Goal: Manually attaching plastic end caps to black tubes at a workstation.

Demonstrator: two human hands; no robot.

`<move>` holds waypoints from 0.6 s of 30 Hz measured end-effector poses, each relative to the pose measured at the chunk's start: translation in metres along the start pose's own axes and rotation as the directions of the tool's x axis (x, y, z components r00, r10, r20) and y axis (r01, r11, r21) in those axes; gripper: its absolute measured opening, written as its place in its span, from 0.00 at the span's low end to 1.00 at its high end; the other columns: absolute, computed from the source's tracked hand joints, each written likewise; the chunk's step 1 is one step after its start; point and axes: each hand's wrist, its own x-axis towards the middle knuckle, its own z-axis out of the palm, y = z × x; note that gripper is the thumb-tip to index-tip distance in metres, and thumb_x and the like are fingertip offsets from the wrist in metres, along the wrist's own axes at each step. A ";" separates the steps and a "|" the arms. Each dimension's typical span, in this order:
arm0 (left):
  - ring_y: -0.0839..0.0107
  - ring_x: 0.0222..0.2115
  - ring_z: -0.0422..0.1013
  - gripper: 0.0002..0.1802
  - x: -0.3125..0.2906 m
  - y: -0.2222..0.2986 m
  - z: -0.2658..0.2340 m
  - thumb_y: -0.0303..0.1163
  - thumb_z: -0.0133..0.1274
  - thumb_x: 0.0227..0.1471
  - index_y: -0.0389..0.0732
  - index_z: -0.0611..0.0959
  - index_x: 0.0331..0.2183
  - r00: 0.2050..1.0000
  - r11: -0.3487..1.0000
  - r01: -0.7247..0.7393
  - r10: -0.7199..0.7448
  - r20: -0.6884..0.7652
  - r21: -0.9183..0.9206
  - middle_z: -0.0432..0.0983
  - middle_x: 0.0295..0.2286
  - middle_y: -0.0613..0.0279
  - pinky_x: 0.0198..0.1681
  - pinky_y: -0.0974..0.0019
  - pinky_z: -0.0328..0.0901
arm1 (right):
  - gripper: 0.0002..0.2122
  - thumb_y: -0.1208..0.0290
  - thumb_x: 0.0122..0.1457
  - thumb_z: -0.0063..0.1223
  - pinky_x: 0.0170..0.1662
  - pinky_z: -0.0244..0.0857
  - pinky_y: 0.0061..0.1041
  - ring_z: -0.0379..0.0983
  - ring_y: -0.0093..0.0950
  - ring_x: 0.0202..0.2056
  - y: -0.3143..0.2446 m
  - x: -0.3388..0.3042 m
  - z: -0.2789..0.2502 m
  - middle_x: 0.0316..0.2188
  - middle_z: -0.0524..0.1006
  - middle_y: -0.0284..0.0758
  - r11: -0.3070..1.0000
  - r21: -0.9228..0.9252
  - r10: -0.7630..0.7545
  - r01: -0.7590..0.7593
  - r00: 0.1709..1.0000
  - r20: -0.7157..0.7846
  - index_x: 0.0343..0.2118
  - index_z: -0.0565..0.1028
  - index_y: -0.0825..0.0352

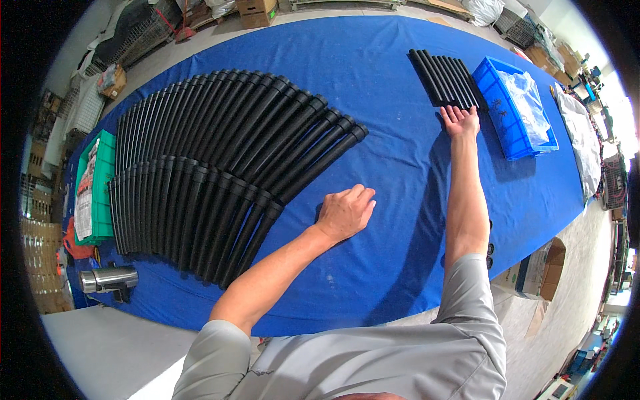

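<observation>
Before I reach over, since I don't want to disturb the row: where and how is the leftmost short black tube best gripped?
Probably around the middle of the leftmost short black tube, coming from its left: it is slim and lies flat, with blue cloth on that side and neighbouring tubes on its right.
</observation>
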 end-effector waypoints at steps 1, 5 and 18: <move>0.61 0.25 0.76 0.09 0.000 0.000 0.000 0.34 0.58 0.52 0.41 0.81 0.36 1.000 1.000 0.000 0.000 0.001 -0.003 0.75 0.28 0.61 0.27 0.60 0.72 | 0.36 0.50 0.69 0.34 0.61 0.57 0.61 0.51 0.50 0.66 -0.002 0.002 -0.001 0.70 0.43 0.47 0.999 0.050 0.021 -0.021 1.000 -0.006 0.69 0.34 0.65; 0.60 0.25 0.76 0.10 0.000 -0.001 0.002 0.34 0.58 0.52 0.41 0.81 0.36 1.000 1.000 -0.005 0.005 -0.008 -0.009 0.75 0.27 0.60 0.27 0.60 0.72 | 0.37 0.52 0.69 0.36 0.59 0.57 0.65 0.49 0.53 0.66 0.003 0.005 -0.003 0.69 0.42 0.49 0.994 0.113 0.012 -0.013 1.000 0.008 0.68 0.34 0.68; 0.60 0.25 0.76 0.10 0.000 0.000 0.001 0.35 0.58 0.52 0.42 0.81 0.36 1.000 1.000 0.000 0.000 -0.010 -0.013 0.75 0.27 0.61 0.26 0.59 0.72 | 0.37 0.53 0.69 0.38 0.62 0.52 0.63 0.46 0.52 0.67 0.013 0.019 0.000 0.69 0.43 0.49 0.988 0.157 -0.006 0.008 1.000 -0.012 0.68 0.34 0.66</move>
